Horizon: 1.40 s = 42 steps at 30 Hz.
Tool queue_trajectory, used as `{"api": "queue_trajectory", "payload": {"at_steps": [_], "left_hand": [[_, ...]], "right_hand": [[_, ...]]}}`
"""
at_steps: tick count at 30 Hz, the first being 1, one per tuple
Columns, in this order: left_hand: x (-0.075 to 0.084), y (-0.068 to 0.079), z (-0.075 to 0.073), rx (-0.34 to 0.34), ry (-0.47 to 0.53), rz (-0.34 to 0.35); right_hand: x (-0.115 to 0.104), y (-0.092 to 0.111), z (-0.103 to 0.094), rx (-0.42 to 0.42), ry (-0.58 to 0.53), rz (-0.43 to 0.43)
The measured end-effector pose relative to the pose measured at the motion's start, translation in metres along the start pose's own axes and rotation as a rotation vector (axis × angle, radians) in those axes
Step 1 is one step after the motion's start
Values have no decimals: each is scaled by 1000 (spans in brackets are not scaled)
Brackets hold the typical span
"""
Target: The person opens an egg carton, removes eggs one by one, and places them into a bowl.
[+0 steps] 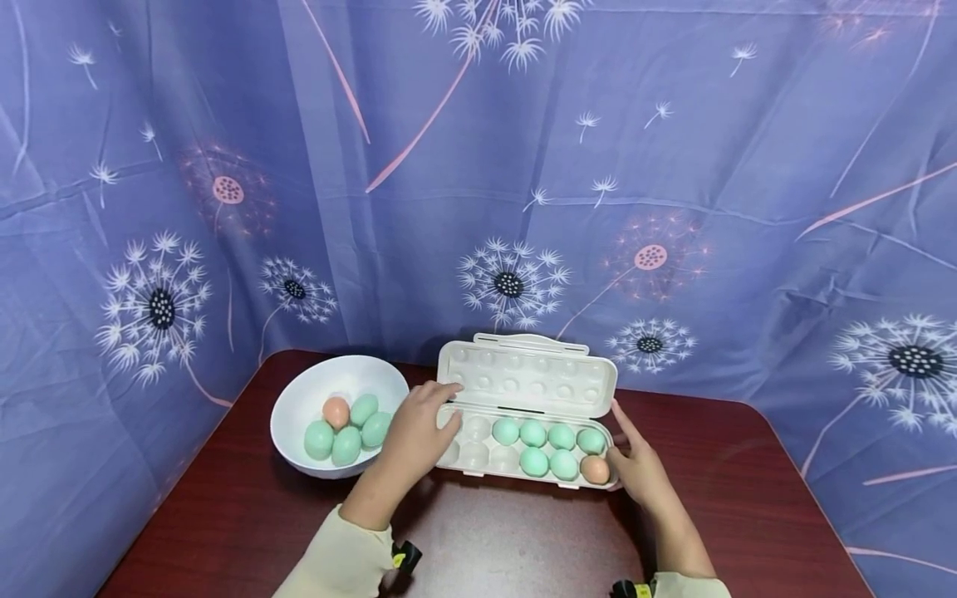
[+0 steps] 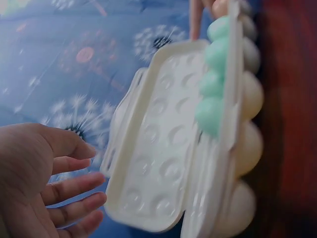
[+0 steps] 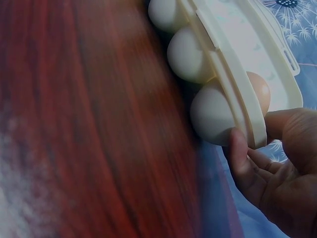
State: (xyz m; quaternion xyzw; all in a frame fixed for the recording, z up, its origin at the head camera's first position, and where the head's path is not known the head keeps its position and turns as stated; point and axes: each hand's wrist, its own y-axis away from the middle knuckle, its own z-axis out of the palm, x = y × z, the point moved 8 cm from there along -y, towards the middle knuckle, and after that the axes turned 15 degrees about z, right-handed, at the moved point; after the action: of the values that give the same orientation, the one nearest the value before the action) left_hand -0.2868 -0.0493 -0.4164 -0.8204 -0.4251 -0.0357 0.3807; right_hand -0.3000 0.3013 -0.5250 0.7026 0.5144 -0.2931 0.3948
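A white plastic egg carton [image 1: 486, 473] stands with its lid [image 1: 527, 378] raised toward the curtain. Several pale green eggs [image 1: 534, 462] and one brown egg [image 1: 595, 470] fill its right part, while the cups at the left end hold no eggs. My left hand [image 1: 414, 432] hovers by the carton's left end, fingers spread and holding nothing; the left wrist view shows its fingertips [image 2: 96, 198] beside the lid. With my right hand [image 1: 645, 473] I grip the carton's right end, finger and thumb on either side of the rim, beside the brown egg.
Left of the carton, a white bowl [image 1: 287, 423] holds several green eggs [image 1: 346, 446] and a brown one. Both stand on a dark red wooden table [image 1: 478, 540]. A blue curtain with dandelion prints [image 1: 419, 249] hangs behind the table and along its left side.
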Motion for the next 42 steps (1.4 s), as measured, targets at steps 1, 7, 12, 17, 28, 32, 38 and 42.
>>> {"api": "queue_trajectory", "payload": {"at_steps": [1,7,12,17,28,32,38,42], "left_hand": [[3,0,5,-18,-2,7],[17,1,36,-101,-25,66],[20,2,59,-129,-13,104],[19,2,76,-131,-3,117],[25,-3,100,-207,-36,139],[26,-6,106,-225,-60,130],[25,-6,115,-235,-66,137],[24,-4,118,-220,-90,154]], "right_hand": [[0,0,0,0,0,0],[-2,0,0,9,2,-10],[-2,-1,2,14,4,-16],[-1,-1,4,16,-1,-9],[-1,2,0,17,0,-8],[-1,2,-1,15,1,-9],[-2,2,-1,12,-2,-8],[-2,2,-1,13,2,-4]]}}
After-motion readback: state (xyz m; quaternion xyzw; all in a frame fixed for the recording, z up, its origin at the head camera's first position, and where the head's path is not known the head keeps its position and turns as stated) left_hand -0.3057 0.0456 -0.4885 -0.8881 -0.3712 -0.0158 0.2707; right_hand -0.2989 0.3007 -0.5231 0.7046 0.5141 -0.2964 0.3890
